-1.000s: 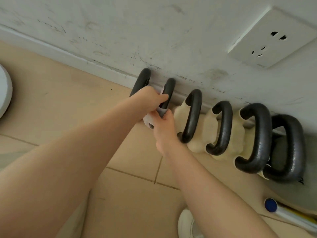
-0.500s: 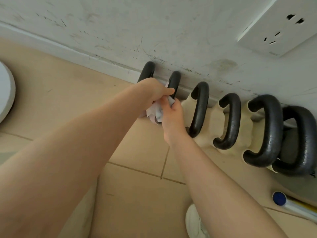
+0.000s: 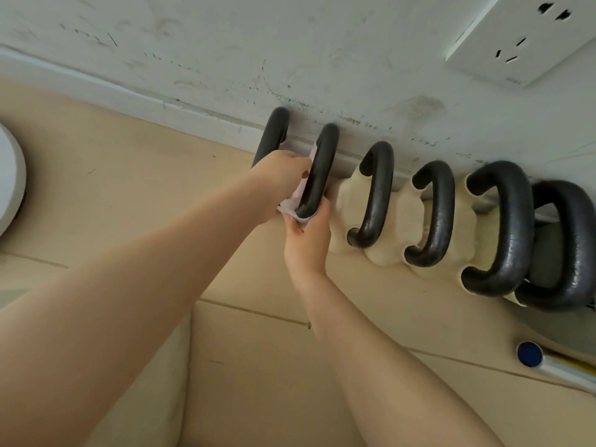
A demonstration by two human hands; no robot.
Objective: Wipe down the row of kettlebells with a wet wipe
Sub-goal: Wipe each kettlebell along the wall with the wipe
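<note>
Head view, looking down at tiled floor (image 3: 129,175) along scuffed white wall (image 3: 225,43). Six kettlebells in a row against the skirting, black handles up; handles noted from left: first (image 3: 272,133), second (image 3: 317,171), third (image 3: 375,195), fourth (image 3: 435,214), fifth (image 3: 503,227), sixth (image 3: 567,246). Cream bodies (image 3: 409,221) visible on the middle ones. Left hand (image 3: 280,179) reached between first and second handles. White wet wipe (image 3: 292,206) bunched at lower end of second handle, pinched there by right hand (image 3: 308,240). Wall socket (image 3: 522,40) upper right. Blue-capped tube (image 3: 548,361) on floor lower right.
</note>
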